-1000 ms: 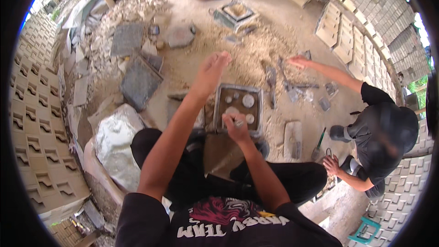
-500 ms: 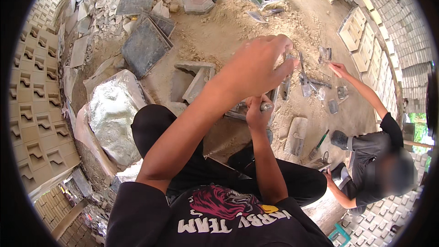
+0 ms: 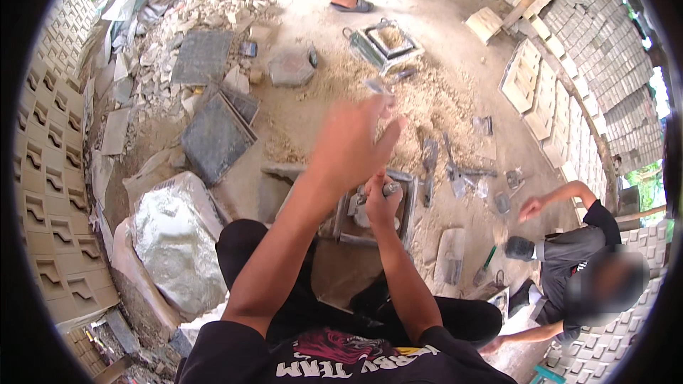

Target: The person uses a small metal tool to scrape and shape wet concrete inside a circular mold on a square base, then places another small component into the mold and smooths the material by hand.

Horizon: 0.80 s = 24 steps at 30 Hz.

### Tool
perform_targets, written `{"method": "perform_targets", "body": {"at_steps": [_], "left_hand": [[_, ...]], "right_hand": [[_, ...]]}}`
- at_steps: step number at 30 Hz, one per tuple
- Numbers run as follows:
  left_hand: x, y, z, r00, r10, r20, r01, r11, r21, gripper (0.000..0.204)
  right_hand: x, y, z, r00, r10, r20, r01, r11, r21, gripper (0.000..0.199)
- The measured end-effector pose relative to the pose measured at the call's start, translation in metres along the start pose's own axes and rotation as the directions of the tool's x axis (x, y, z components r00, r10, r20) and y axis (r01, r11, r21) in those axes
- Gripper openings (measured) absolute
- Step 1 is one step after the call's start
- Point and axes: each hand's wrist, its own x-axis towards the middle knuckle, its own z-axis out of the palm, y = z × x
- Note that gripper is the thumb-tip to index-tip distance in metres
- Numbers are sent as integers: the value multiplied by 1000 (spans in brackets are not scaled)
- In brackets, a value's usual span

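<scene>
My left hand [image 3: 359, 135], blurred by motion, is raised over the sandy ground with thumb and fingers apart; no object shows between them. Just below it, my right hand [image 3: 383, 206] is wrapped round a tool with a rounded grey handle end [image 3: 391, 188]; the rest of the tool is hidden. That hand is over a square frame mould [image 3: 410, 208] on the ground between my knees. Inside the mould lies a pale grey-white mass [image 3: 361, 215], partly covered by my hand. Left of the mould stands another box-like frame [image 3: 274, 186], partly behind my left forearm.
An open sack of white powder [image 3: 174, 242] stands at left, near dark slabs [image 3: 215, 135]. Hand tools [image 3: 455, 171] lie right of the mould. A co-worker [image 3: 569, 242] sits at right. Another mould [image 3: 388, 44] and a standing person's foot [image 3: 352, 4] are farther ahead.
My left hand has moved left, away from the tools on the right. My right hand stays closed on its tool. The view has tilted up, and a standing person's legs now show.
</scene>
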Motion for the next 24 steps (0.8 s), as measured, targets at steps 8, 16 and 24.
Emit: {"method": "perform_targets", "body": {"at_steps": [8,16,24], "left_hand": [[19,11,14,999,12,34,-9,996,-87,29],[24,18,9,999,-43,24,47,985,-168,31],[22,2,6,997,-73,21,75,987,-141,33]], "right_hand": [[42,38,21,975,-222,7,222,975,-27,24],[76,48,22,988,-43,151,62,991,-119,26],[107,48,4,966,-170,193,221,935,-278,52]]}}
